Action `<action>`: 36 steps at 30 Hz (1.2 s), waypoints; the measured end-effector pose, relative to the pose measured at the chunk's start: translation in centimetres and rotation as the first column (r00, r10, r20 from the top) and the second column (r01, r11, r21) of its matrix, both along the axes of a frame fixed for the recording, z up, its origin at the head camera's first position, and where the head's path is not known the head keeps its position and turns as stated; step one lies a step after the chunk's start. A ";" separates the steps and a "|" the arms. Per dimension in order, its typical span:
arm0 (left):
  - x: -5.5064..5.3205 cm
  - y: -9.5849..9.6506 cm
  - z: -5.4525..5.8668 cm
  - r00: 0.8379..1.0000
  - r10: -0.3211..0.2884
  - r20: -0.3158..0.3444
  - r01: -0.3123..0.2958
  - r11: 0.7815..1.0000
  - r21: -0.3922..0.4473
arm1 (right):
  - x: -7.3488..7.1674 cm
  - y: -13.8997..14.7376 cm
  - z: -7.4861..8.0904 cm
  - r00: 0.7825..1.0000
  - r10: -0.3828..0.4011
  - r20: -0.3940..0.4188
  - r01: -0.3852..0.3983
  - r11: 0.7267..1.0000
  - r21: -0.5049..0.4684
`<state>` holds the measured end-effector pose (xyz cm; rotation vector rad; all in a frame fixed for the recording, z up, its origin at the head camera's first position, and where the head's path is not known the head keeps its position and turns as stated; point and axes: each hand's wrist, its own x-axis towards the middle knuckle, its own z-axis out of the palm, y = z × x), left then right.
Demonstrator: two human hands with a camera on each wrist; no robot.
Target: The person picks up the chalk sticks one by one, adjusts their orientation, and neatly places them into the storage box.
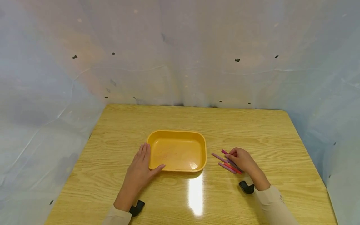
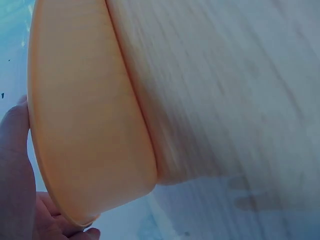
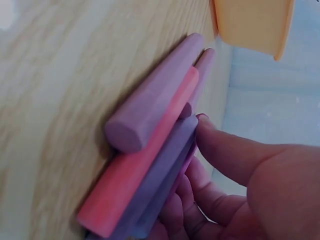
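A yellow plastic tray (image 1: 177, 134) stands on the table. Along its left side lie the straight fingers of my left hand (image 1: 138, 172), with the thumb at the near rim; the left wrist view shows the tray's outer wall (image 2: 92, 115) close up. To the tray's right is a small bunch of chalk sticks: a red one (image 3: 135, 160), a thick light purple one (image 3: 155, 100), a thinner purple one (image 3: 202, 75) and darker ones behind. My right hand (image 1: 244, 159) pinches a magenta chalk stick (image 1: 224, 151) at the bunch, partly hidden by the fingers.
The wooden table (image 1: 239, 125) carries the tray and the chalk. Pale plastic sheeting (image 1: 180, 56) hangs behind it and at both sides. A black wrist-camera piece (image 1: 137, 208) sits by the left wrist, another black piece (image 1: 247, 187) by the right.
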<state>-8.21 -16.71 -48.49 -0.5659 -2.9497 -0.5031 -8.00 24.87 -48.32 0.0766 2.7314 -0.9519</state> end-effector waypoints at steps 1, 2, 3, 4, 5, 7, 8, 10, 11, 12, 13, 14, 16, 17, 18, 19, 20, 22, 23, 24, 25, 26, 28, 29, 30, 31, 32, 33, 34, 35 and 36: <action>0.0 0.0 0.1 1.000 -0.001 0.003 0.001 1.000 -0.001 | 0.0 0.0 0.0 1.000 -0.001 0.006 0.001 1.000 0.004; 0.0 0.0 0.1 1.000 -0.002 0.005 0.002 1.000 0.000 | -0.1 -0.1 0.1 1.000 -0.001 0.011 0.001 1.000 0.007; 0.0 0.0 0.2 1.000 -0.002 0.008 0.002 1.000 0.000 | -0.1 -0.1 0.1 1.000 -0.003 0.017 0.003 1.000 0.009; 0.0 0.0 0.2 1.000 -0.003 0.010 0.003 1.000 0.002 | -0.1 -0.1 0.1 1.000 -0.006 0.025 0.005 1.000 0.008; 0.0 0.1 0.3 1.000 -0.003 0.012 0.003 1.000 0.005 | -0.1 -0.1 0.2 1.000 -0.009 0.030 0.009 1.000 0.009; 0.0 0.1 0.4 1.000 -0.003 0.015 0.003 1.000 0.008 | -0.2 -0.2 0.3 0.999 -0.013 0.040 0.013 1.000 0.014; 0.0 0.1 0.4 1.000 -0.004 0.016 0.004 1.000 0.009 | -0.2 -0.2 0.3 0.999 -0.014 0.043 0.013 1.000 0.017; 0.0 0.1 0.4 1.000 -0.005 0.024 0.005 1.000 0.009 | -0.2 -0.3 0.3 0.999 -0.019 0.043 0.017 0.999 0.026; -0.1 0.1 0.4 1.000 -0.006 0.029 0.005 1.000 0.011 | -0.2 -0.3 0.3 0.999 -0.025 0.042 0.023 0.999 0.030; -0.1 0.1 0.4 0.999 -0.006 0.035 0.006 1.000 0.011 | -0.2 -0.4 0.2 0.999 -0.029 0.042 0.028 0.999 0.033; -0.1 0.2 0.4 0.999 -0.006 0.038 0.006 1.000 0.012 | -0.2 -0.5 0.2 0.998 -0.039 0.042 0.037 0.999 0.034; -0.2 0.1 0.4 0.999 -0.006 0.044 0.006 1.000 0.012 | -0.2 -0.5 0.2 0.998 -0.043 0.042 0.041 0.999 0.033; -0.2 0.2 0.4 0.999 -0.007 0.050 0.006 1.000 0.012 | -0.1 -0.6 0.1 0.998 -0.052 0.045 0.051 0.998 0.031; -0.2 0.2 0.4 0.999 -0.007 0.050 0.006 1.000 0.011 | -0.1 -0.7 0.1 0.997 -0.058 0.044 0.057 0.998 0.030; -0.2 0.2 0.4 0.999 -0.008 0.048 0.007 1.000 0.009 | -0.1 -0.7 0.1 0.997 -0.059 0.044 0.058 0.998 0.030; -0.2 0.2 0.4 0.999 -0.007 0.046 0.007 1.000 0.009 | -0.2 -0.8 0.1 0.997 -0.061 0.043 0.060 0.998 0.029; -0.2 0.2 0.4 0.999 -0.007 0.045 0.007 1.000 0.009 | -0.1 -0.8 0.1 0.998 -0.057 0.041 0.055 0.998 0.029; -0.2 0.2 0.5 0.999 -0.008 0.043 0.007 1.000 0.012 | -0.2 -0.8 0.1 0.998 -0.056 0.040 0.055 0.998 0.029; -0.2 0.2 0.6 0.999 -0.009 0.044 0.009 1.000 0.014 | -0.1 -0.8 0.1 0.998 -0.056 0.039 0.055 0.998 0.030; -0.2 0.2 0.6 0.999 -0.011 0.046 0.010 1.000 0.016 | -0.1 -0.8 0.1 0.998 -0.052 0.038 0.051 0.998 0.031; -0.2 0.2 0.6 0.999 -0.012 0.048 0.011 1.000 0.017 | -0.1 -0.8 0.2 0.998 -0.052 0.036 0.050 0.998 0.030; -0.2 0.2 0.6 0.999 -0.013 0.050 0.013 1.000 0.017 | -0.1 -0.8 0.2 0.998 -0.049 0.032 0.048 0.998 0.030; -0.2 0.2 0.5 0.998 -0.015 0.055 0.014 1.000 0.017 | 0.0 -0.7 0.3 0.999 -0.049 0.023 0.048 0.998 0.027; -0.2 0.2 0.5 0.998 -0.015 0.057 0.014 1.000 0.017 | 0.0 -0.6 0.5 0.999 -0.049 0.019 0.048 0.999 0.018; -0.2 0.2 0.5 0.998 -0.013 0.057 0.012 1.000 0.016 | 0.0 -0.5 0.5 0.999 -0.047 0.010 0.047 0.999 0.015; -0.2 0.2 0.5 0.998 -0.012 0.057 0.011 1.000 0.016 | 0.0 -0.5 0.6 0.999 -0.048 0.004 0.048 0.999 0.003; -0.2 0.2 0.5 0.998 -0.011 0.057 0.010 1.000 0.016 | 0.0 -0.3 0.7 0.999 -0.046 -0.005 0.046 0.999 -0.008; -0.2 0.2 0.5 0.998 -0.011 0.056 0.010 1.000 0.017 | 0.0 -0.2 0.7 0.999 -0.047 -0.010 0.046 0.999 -0.023; -0.2 0.2 0.5 0.998 -0.011 0.056 0.010 1.000 0.017 | 0.0 -0.1 0.8 0.999 -0.048 -0.017 0.047 0.998 -0.040; -0.2 0.2 0.5 0.998 -0.011 0.055 0.010 1.000 0.016 | -0.1 0.0 0.7 0.998 -0.049 -0.025 0.048 0.997 -0.057; -0.1 0.2 0.5 0.998 -0.011 0.055 0.011 1.000 0.016 | -0.1 0.2 0.7 0.998 -0.053 -0.029 0.051 0.996 -0.077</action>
